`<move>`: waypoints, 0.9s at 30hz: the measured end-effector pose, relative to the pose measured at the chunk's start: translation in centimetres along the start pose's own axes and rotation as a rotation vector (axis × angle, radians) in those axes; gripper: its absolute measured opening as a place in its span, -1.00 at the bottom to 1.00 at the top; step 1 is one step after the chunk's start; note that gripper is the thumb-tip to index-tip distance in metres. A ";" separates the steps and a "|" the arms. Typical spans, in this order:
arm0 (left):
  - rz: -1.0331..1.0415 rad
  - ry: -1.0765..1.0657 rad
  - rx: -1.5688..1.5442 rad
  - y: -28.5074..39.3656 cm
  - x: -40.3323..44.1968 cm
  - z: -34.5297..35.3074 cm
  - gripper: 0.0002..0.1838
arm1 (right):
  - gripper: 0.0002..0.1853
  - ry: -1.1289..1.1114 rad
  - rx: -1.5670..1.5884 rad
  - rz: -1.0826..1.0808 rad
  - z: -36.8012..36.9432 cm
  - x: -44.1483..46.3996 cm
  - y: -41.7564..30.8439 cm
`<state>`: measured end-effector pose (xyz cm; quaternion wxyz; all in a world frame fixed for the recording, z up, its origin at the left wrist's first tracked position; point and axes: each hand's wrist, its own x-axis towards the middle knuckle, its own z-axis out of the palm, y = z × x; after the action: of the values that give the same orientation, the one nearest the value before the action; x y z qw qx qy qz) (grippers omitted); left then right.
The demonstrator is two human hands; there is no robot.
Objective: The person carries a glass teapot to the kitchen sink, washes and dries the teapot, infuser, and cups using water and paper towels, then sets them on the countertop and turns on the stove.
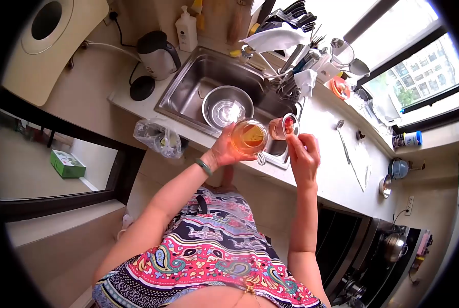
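Clasping with both hands: our left hand is cupping a glass pot, our right hand pinching a clear cup.
We are holding them side by side near the sink edge, counter stretching rightward; the pot is partly hiding our left fingers, and the cup's reddish contents are defying identification.

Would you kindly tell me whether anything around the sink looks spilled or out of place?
No spill is visible near the clear glass vessel of amber liquid in the left hand. Slightly odd: the grey-and-black electric kettle stands beside, not on, the round black disc that looks like its base.
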<state>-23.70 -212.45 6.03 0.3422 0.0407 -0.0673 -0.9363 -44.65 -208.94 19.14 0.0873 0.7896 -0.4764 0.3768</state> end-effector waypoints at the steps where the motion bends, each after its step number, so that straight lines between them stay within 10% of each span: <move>1: 0.013 0.017 0.006 0.3 1.0 -0.3 -0.16 | -0.81 0.005 0.019 0.013 0.6 0.4 1.6; 16: 0.142 0.261 0.039 7.6 3.9 -3.3 -0.02 | -0.78 -0.146 0.022 -0.024 7.5 3.0 11.3; 27: 0.032 0.268 -0.059 7.3 7.2 0.5 -0.11 | -0.81 0.023 -0.217 -0.263 -3.4 12.4 4.0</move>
<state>-24.63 -222.63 7.46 0.3642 0.1541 0.0061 -0.9185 -46.42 -217.89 29.06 0.2261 0.8268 -0.4057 0.3173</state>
